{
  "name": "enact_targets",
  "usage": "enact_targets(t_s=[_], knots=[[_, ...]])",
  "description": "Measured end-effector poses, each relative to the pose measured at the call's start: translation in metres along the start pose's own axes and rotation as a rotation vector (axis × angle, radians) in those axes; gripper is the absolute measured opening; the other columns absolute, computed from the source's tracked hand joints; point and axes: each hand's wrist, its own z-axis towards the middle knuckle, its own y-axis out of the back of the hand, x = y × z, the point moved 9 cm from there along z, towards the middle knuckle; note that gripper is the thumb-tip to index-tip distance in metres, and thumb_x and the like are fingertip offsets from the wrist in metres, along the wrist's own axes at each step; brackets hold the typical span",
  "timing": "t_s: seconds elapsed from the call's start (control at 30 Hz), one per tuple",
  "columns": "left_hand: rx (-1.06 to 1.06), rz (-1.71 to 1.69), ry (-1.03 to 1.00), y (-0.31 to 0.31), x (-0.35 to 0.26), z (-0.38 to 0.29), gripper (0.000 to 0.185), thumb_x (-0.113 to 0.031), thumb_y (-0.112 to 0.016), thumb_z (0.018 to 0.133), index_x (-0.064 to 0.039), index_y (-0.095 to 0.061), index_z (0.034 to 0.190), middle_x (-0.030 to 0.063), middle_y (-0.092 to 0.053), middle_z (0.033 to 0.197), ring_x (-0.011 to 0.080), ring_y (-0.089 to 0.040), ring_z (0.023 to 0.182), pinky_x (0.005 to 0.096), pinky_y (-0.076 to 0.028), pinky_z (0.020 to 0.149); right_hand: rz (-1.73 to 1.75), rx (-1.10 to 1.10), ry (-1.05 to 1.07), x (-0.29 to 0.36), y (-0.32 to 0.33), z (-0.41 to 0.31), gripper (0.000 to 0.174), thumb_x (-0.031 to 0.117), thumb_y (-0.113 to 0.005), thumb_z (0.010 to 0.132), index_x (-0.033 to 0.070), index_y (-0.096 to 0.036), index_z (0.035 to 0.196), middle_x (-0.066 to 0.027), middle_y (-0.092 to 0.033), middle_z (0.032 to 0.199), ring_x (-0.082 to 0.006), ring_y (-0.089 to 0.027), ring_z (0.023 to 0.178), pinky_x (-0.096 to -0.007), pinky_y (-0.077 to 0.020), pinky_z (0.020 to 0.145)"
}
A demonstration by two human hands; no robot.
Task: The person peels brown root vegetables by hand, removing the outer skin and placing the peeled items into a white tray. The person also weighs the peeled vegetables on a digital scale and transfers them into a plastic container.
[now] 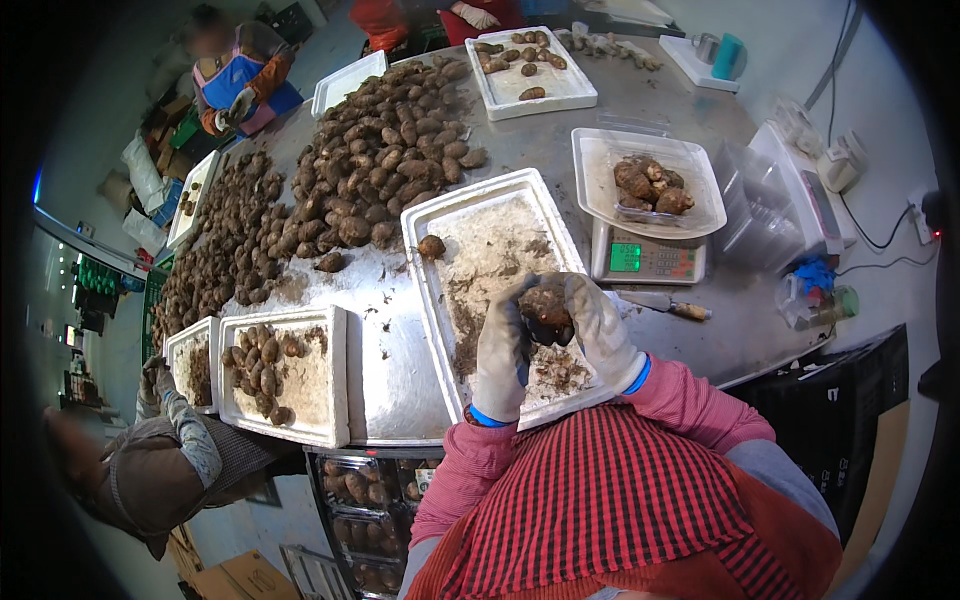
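Note:
My left hand [504, 345] and my right hand [602, 330], both in pale gloves with dark palms, hold one brown taro corm [546, 306] between them. They are above the near part of a dirty white foam tray [491, 262], where soil crumbs and a single corm [431, 247] lie. Right of the tray, a knife with a wooden handle [690, 310] rests on the metal table. Behind it stands a digital scale [651, 255] bearing a white tray [705, 180], on which a clear plastic box holds several corms [649, 184].
A large heap of corms [382, 150] covers the table's left. Foam trays with corms stand at far centre [532, 75] and near left [341, 375]. Clear plastic boxes [754, 202] are stacked right of the scale. Co-workers are at left [172, 457], back left [240, 75] and the far edge [476, 15].

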Motion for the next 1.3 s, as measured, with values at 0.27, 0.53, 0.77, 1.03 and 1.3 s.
enact_targets(t_s=[0.27, 0.53, 0.77, 1.03, 1.3], knots=[[-0.125, 0.173, -0.17, 0.013, -0.023, -0.002, 0.065, -0.046, -0.053, 0.105, 0.005, -0.046, 0.144, 0.0125, -0.059, 0.128, 0.0174, -0.06, 0.111, 0.03, -0.049, 0.097, -0.513, 0.305, 0.486, 0.089, -0.036, -0.005, 0.067, 0.029, -0.066, 0.099, -0.003, -0.039, 0.151, -0.0204, -0.053, 0.143, -0.0334, -0.057, 0.128, -0.0402, -0.0459, 0.108], [-0.199, 0.428, -0.225, 0.006, -0.019, -0.002, 0.045, -0.021, -0.059, 0.101, 0.003, -0.049, 0.138, 0.0152, -0.065, 0.114, 0.0187, -0.064, 0.106, 0.0351, -0.053, 0.091, -0.796, 0.241, 0.752, 0.111, -0.042, -0.014, 0.076, 0.032, -0.076, 0.089, -0.001, -0.043, 0.149, -0.0233, -0.055, 0.137, -0.0386, -0.059, 0.12, -0.043, -0.048, 0.102], [-0.232, 0.926, -0.328, 0.014, -0.031, -0.003, 0.032, -0.009, -0.056, 0.101, 0.005, -0.053, 0.129, 0.0149, -0.066, 0.112, 0.0211, -0.067, 0.102, 0.0354, -0.056, 0.089, -0.816, 0.258, 0.821, 0.117, -0.051, -0.019, 0.071, 0.036, -0.076, 0.089, 0.002, -0.047, 0.144, -0.0184, -0.057, 0.118, -0.0345, -0.061, 0.103, -0.0408, -0.0511, 0.088], [-0.182, 0.579, -0.085, 0.006, -0.013, -0.001, 0.037, -0.028, -0.056, 0.104, 0.002, -0.055, 0.126, 0.0143, -0.068, 0.109, 0.019, -0.067, 0.096, 0.0326, -0.056, 0.083, -0.792, 0.196, 0.819, 0.114, -0.048, -0.017, 0.069, 0.031, -0.08, 0.085, 0.006, -0.05, 0.141, -0.0188, -0.057, 0.12, -0.0344, -0.063, 0.101, -0.0416, -0.053, 0.085], [-0.153, 0.123, -0.013, 0.023, -0.012, 0.008, 0.051, -0.042, -0.041, 0.11, 0.004, -0.063, 0.11, 0.0079, -0.067, 0.091, 0.0128, -0.065, 0.082, 0.0282, -0.054, 0.071, -0.718, 0.226, 0.932, 0.114, -0.046, -0.02, 0.071, 0.034, -0.079, 0.084, 0.006, -0.049, 0.142, -0.0193, -0.056, 0.125, -0.0369, -0.062, 0.108, -0.0444, -0.0519, 0.092]])
